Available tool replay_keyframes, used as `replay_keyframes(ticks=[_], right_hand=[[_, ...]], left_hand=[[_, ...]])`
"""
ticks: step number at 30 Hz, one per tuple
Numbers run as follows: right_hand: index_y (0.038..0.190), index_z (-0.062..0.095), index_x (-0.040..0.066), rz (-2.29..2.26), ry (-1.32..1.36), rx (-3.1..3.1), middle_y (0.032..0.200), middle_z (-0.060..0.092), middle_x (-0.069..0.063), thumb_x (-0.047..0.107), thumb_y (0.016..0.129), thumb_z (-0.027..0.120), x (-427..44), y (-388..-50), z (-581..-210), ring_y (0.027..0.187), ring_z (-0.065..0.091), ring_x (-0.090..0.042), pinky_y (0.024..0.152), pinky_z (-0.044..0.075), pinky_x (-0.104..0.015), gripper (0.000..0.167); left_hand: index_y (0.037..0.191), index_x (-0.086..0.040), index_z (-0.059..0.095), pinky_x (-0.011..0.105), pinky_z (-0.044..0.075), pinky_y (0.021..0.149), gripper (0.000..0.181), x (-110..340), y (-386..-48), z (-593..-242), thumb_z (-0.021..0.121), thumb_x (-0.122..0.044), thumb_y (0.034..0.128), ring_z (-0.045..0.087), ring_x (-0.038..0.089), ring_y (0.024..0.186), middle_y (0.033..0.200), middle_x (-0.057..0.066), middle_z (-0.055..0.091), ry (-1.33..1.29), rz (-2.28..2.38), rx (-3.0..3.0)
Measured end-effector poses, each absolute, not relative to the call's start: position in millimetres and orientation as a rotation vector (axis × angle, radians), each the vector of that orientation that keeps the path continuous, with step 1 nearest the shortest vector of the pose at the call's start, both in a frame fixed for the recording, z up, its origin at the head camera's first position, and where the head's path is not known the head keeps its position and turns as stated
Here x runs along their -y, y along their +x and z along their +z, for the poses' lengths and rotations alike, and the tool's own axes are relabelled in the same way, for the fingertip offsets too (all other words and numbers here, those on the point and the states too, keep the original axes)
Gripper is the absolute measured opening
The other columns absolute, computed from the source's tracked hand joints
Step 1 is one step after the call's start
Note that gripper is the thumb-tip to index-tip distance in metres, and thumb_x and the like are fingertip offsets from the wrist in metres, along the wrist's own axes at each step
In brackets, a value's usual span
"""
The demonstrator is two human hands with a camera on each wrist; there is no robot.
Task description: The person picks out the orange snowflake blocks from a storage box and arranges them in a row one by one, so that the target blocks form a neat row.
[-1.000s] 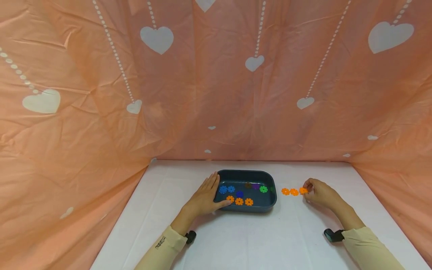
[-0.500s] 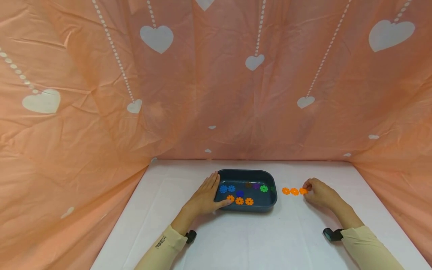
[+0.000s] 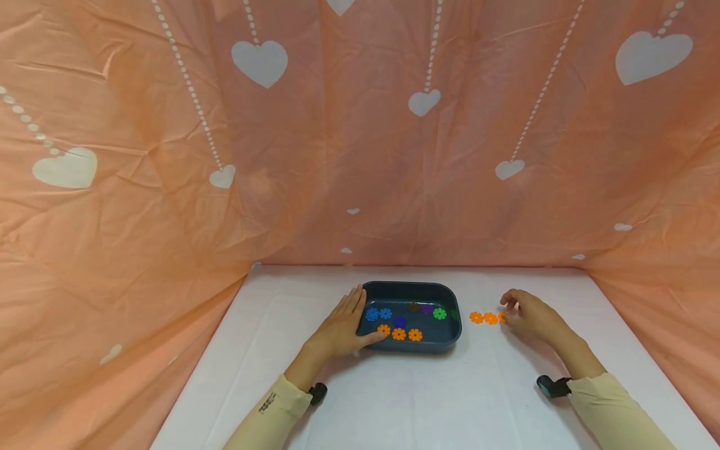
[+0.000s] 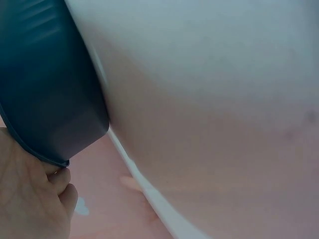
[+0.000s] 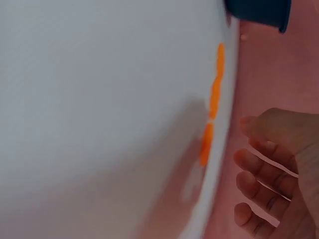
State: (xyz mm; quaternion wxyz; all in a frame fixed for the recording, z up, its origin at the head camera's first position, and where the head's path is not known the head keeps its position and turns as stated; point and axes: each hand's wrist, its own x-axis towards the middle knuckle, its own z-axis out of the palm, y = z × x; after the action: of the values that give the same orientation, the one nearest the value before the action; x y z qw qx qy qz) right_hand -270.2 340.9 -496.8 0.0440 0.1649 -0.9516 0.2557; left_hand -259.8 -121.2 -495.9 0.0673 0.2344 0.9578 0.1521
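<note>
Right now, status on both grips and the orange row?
Left grip resting on tray. Right grip holding nothing. Three orange pieces in a row on table. Head view: right grip partly hides the rightmost piece.

The head view is bright and evenly lit, with diffuse light and faint shadows beside each forearm (image 3: 579, 359). The backdrop (image 3: 360, 156) glows lighter at the left of the frame and dulls through the upper middle; the counter (image 3: 450, 400) is pale, and a weak sheen marks the inside of the dark tray (image 3: 416, 347). Small pieces in it read a little soft. Both wrist views are dimmer and hazy. In the left, a brownish shade blurs across the middle; in the right, the orange pieces (image 5: 215, 102) smear, and a soft-edged shadow spreads along the lower middle.
</note>
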Motion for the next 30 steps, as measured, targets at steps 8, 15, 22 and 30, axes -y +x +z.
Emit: replay_keyframes(ticks=[8,15,22,30], right_hand=[[0.113,0.071,-0.001,0.736,0.642,2.824,0.100,0.070,-0.011,0.007,0.090,0.083,-314,-274,-476,0.083,0.057,-0.021,0.070,0.051,-0.035,0.027],[0.111,0.071,0.003,0.760,0.784,2.761,0.102,0.071,-0.008,0.006,0.090,0.085,-284,-276,-462,0.086,0.057,-0.020,0.073,0.052,-0.032,0.025],[0.113,0.071,0.004,0.888,1.009,2.679,0.106,0.070,-0.005,0.003,0.089,0.085,-260,-282,-462,0.086,0.058,-0.021,0.073,0.049,-0.032,0.028],[0.117,0.070,-0.001,0.942,1.201,2.720,0.107,0.069,-0.013,0.005,0.093,0.083,-237,-288,-466,0.087,0.059,-0.022,0.074,0.054,-0.038,0.028]], left_hand=[[0.172,-0.004,0.005,0.044,0.009,0.135,0.120,121,-259,-495,0.052,-0.083,0.0955,0.003,0.027,0.167,0.181,0.011,-0.002,0.712,0.452,-2.896],[0.172,-0.005,0.004,0.045,0.008,0.135,0.120,121,-258,-495,0.052,-0.083,0.0954,0.001,0.027,0.167,0.181,0.009,-0.003,0.698,0.471,-2.887],[0.172,-0.006,0.004,0.045,0.008,0.135,0.119,122,-257,-496,0.052,-0.083,0.0957,0.001,0.026,0.167,0.181,0.009,-0.003,0.692,0.486,-2.886],[0.173,-0.006,0.004,0.045,0.008,0.135,0.119,121,-257,-495,0.053,-0.083,0.0955,0.001,0.026,0.167,0.181,0.009,-0.003,0.686,0.477,-2.886]])
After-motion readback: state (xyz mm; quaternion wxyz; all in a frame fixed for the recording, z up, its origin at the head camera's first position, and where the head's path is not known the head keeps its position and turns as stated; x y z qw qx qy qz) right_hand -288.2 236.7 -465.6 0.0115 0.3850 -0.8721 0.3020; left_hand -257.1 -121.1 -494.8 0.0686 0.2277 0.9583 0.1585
